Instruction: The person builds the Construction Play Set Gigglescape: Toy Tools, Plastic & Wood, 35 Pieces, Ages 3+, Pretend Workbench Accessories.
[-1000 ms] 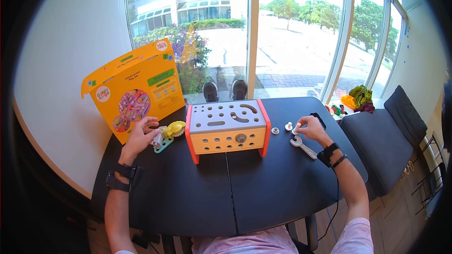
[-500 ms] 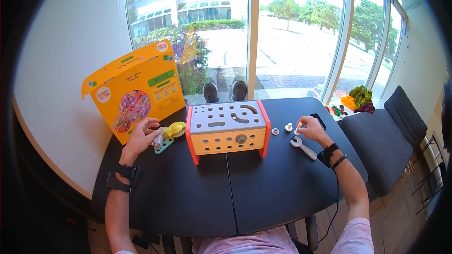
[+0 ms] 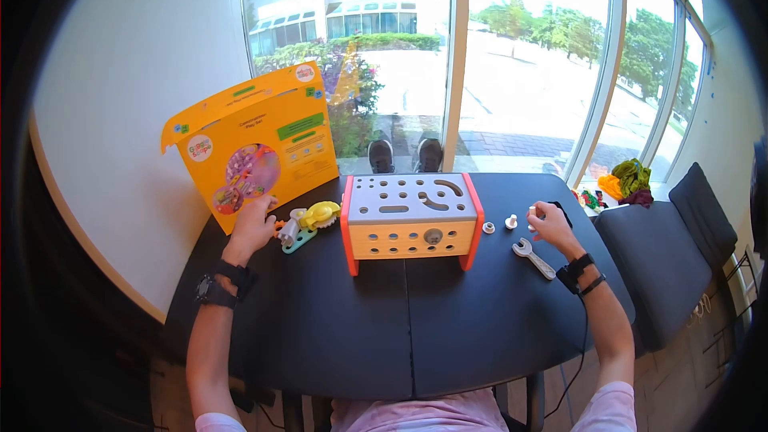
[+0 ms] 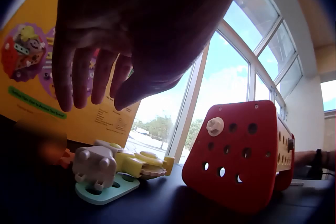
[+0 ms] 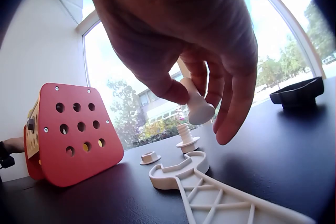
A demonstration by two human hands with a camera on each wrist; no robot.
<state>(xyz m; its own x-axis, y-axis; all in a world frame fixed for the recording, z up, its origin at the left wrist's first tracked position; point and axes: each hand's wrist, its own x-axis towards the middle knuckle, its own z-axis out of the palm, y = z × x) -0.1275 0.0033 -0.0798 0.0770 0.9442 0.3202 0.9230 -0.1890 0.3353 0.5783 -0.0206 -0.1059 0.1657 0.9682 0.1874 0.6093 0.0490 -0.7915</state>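
Between thumb and fingers my right hand (image 5: 184, 29) pinches a white peg (image 5: 198, 106), its round flat head hanging down above the table. Below it in the right wrist view are a white screw (image 5: 187, 139), a small white nut (image 5: 150, 158) and a white toy wrench (image 5: 184, 178). My left hand (image 4: 121, 29), empty with fingers extended, hovers over the grey toy piece (image 4: 95, 166), the yellow toy piece (image 4: 143, 164) and the teal plate (image 4: 107, 190). The toy workbench (image 3: 412, 220), with red sides and a grey top, stands between the hands.
An orange-yellow box (image 3: 272, 140) stands upright at the table's back left. A black object (image 5: 297, 92) lies near the right hand. Windows rise behind the black table (image 3: 352, 336), and a dark cushioned chair (image 3: 648, 248) is at the right.
The head view has shifted, so everything sits further right. The left hand has moved up and away from the grey piece; an orange piece shows beside it. The right hand still holds the peg.
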